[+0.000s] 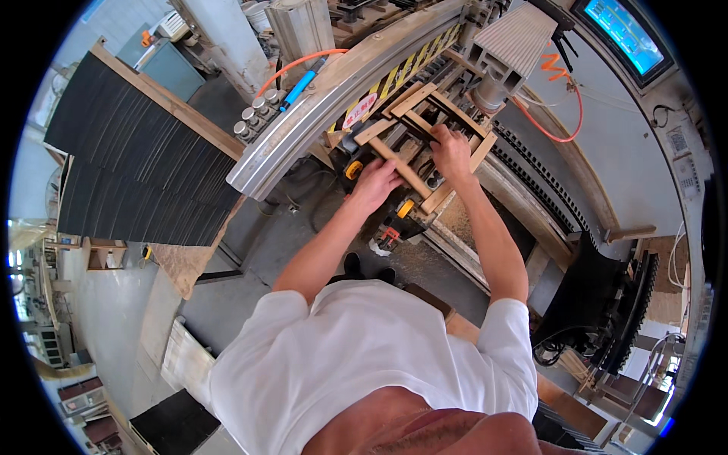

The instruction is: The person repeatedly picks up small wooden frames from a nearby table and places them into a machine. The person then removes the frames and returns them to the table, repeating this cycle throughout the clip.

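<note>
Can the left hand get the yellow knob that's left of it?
Probably yes: the yellow knob sits close beside the left hand, and nothing seems to block the gap. But that hand is on the wooden frame, so it might need to let go first.

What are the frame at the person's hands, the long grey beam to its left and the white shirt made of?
Frame: probably wood, matt and seemingly unvarnished, given its tan bars.
Grey beam: likely bare metal, perhaps aluminium, judging by its silvery sheen.
White shirt: soft matt fabric, possibly cotton, since it drapes in loose folds.
</note>
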Demonstrator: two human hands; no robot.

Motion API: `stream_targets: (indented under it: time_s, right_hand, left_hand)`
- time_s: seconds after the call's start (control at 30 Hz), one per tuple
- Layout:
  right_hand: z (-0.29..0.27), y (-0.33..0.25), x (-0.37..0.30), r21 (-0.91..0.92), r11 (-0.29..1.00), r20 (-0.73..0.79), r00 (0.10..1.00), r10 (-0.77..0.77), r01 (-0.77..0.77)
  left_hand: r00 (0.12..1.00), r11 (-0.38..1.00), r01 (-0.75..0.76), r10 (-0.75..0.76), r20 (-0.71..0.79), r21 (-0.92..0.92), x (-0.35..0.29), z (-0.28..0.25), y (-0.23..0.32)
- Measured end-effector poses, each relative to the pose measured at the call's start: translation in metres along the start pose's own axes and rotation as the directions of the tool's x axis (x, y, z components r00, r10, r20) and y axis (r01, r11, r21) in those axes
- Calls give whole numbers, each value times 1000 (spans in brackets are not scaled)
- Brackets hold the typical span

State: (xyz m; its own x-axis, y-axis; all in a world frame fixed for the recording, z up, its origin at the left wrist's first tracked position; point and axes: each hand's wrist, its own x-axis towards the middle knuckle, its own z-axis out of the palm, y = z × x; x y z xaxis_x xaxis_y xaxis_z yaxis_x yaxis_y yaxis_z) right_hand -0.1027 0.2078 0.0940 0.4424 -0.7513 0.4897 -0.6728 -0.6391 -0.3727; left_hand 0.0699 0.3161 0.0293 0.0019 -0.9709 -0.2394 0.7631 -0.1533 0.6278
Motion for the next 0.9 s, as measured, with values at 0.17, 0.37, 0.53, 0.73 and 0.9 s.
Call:
stream_targets:
  time_s: [0.17, 0.37, 0.53, 0.73, 0.9]
  right_hand:
    - [37, 17, 22, -128, 992, -15, 1000, 18, -20]
    - [44, 11, 33, -98, 994, 40, 998, -38, 41]
    - [42, 12, 50, -317, 948, 102, 995, 5, 27]
    - [50, 35, 95, -681, 729, 192, 977, 91, 66]
    - [58, 48, 131, -789, 605, 295, 930, 220, 107]
  left_hand:
    - [1000, 995, 7, -6, -11, 97, -104, -28, 23]
    - [997, 992, 5, 5, -82, 124, -196, -62, 51]
    - [992, 990, 20, -2, -130, 140, -222, -91, 65]
    - [975, 987, 36, 0, -223, 158, -226, -147, 80]
    - [953, 987, 5, 44, -299, 159, -232, -176, 85]
